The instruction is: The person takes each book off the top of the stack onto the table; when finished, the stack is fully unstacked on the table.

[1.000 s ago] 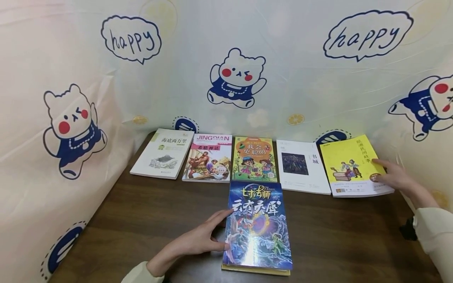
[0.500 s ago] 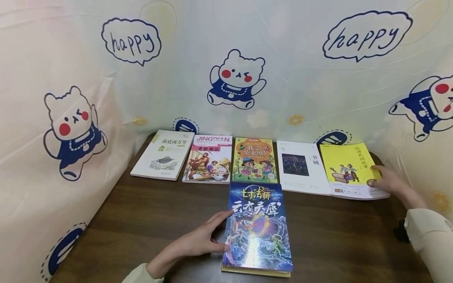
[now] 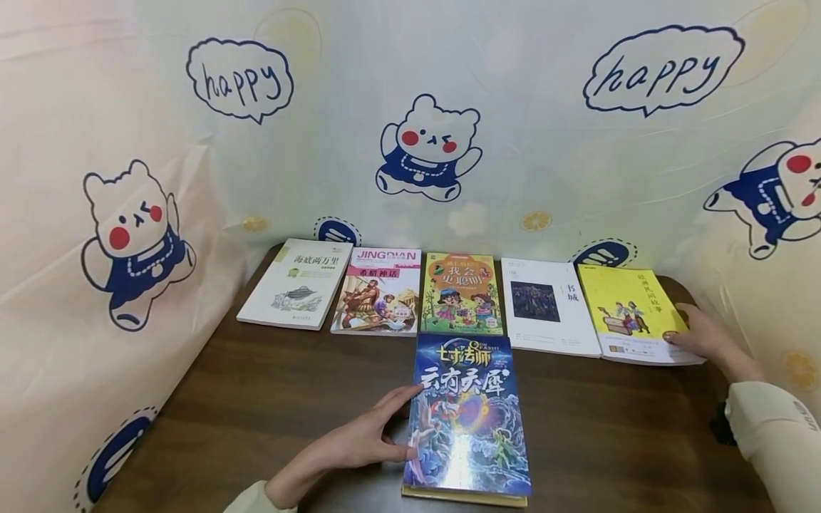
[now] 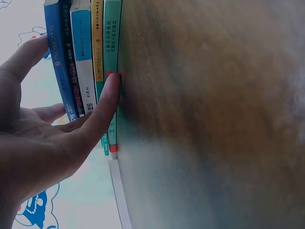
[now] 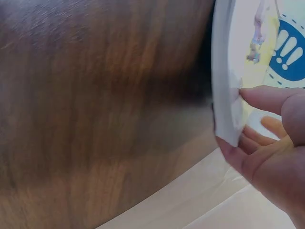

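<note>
At the right end of a row of books lies a yellow book (image 3: 631,310) with a white lower band. My right hand (image 3: 715,338) pinches its right edge; in the right wrist view the thumb (image 5: 264,98) is on the cover and the fingers curl beneath the edge. A blue glossy book (image 3: 465,420) tops a stack in front of the row. My left hand (image 3: 359,438) rests against the stack's left side. In the left wrist view its spread digits touch the spines, from the blue spine (image 4: 62,62) to the green spine (image 4: 112,38) by the table.
Left of the yellow book lie a white book (image 3: 551,331), an orange-green children's book (image 3: 458,320), a pink-titled book (image 3: 375,320) and a pale book (image 3: 288,303). A printed curtain (image 3: 321,157) borders the dark wooden table (image 3: 269,399).
The yellow book has shifted left and lowered, its right side now flatter beside the white book. My right hand moved left with it. The left hand stays against the stack.
</note>
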Available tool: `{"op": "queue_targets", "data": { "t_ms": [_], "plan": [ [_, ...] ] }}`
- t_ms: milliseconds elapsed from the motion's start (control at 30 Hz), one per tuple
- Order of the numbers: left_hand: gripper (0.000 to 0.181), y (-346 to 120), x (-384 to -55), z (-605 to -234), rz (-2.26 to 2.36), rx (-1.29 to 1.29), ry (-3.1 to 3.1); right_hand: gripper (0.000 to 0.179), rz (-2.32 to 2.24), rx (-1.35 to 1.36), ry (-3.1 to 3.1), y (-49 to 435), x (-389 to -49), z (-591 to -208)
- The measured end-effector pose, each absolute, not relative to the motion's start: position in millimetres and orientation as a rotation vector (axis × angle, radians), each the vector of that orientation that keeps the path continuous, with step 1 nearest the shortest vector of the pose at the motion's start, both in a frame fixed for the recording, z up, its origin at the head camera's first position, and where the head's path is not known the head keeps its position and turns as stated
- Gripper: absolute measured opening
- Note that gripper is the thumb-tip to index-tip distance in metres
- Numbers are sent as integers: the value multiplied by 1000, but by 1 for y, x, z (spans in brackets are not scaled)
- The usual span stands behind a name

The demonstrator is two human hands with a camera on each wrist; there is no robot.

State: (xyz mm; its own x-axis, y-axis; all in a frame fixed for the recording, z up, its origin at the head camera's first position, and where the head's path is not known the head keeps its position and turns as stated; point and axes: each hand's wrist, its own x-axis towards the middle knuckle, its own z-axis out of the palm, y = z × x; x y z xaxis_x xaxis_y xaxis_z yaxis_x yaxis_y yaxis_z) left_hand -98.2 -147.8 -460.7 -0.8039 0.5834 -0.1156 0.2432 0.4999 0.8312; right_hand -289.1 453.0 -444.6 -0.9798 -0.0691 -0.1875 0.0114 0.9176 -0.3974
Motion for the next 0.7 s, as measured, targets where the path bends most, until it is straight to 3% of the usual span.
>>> {"op": "queue_targets", "data": {
  "t_ms": [700],
  "plan": [
    [90,-149,-100,-465,1232,677,2365,54,-545,-49,3180,433,-270,-440]
  ]
}}
